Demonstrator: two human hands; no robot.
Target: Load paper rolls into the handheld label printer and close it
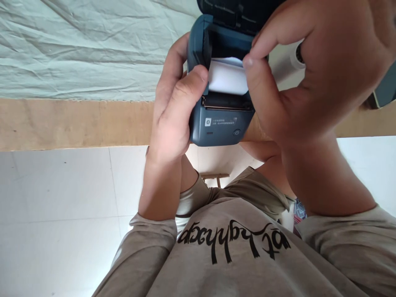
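Note:
A dark blue portable label printer point(221, 128) is tilted toward me above the table's front edge, its black lid point(229, 14) swung up. Inside the bay sits a white paper roll point(227, 78) with a loose edge on top. My left hand point(176, 95) is closed around the printer's left side, thumb on the rim beside the roll. At the roll's right end, the thumb and index finger of my right hand point(297, 70) pinch together at the paper's edge; the fingertips hide exactly how much paper is between them.
A pale green cloth point(86, 49) covers the wooden table point(77, 123). Behind my right hand stands a white cylindrical object point(287, 64), partly hidden. A dark flat object point(385, 88) lies at the right edge. Below are my lap, a wooden stool part point(216, 176) and tiled floor.

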